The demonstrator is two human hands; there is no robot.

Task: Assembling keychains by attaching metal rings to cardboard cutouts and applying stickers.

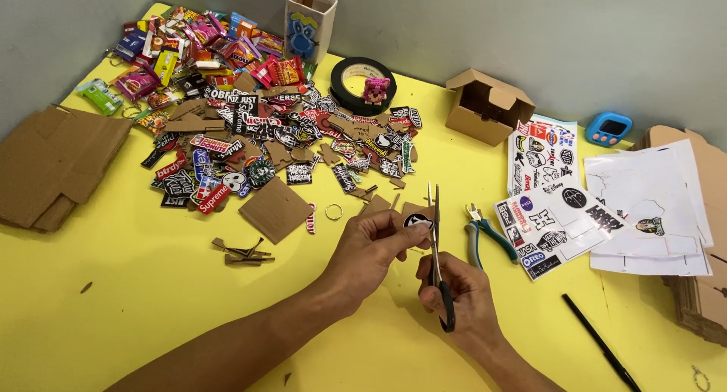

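The left hand point(375, 244) is pinching a small cardboard piece point(415, 216) with a black-and-white sticker on its face, thumb and fingers closed on its left edge, holding it just above the yellow desk point(151, 301). The right hand point(462, 293) is gripping the scissors point(437, 248), fingers through the black handles, blades pointing straight away from the person and standing nearly upright in the picture. The blades are lying just right of the piece, touching or almost touching its right edge; whether they are parted or shut on the card is too fine to tell. So the piece is sitting between the two hands, left of the blades and right of the left fingertips, with the scissors' long axis running along the piece's right side. The left hand is the nearer one to it, already holding it.

Just right of the right hand, green-handled pliers point(485, 237) are lying on the desk, and beyond them sticker sheets point(553, 210). A black pen point(602, 350) is lying further right and nearer the person. Left of the left hand a bare cardboard square point(274, 209) and some offcuts point(242, 250) are resting; beyond both hands a heap of stickered cut-outs point(265, 142) is spreading out, with a tape roll point(362, 85) and a small open box point(488, 104) behind it.
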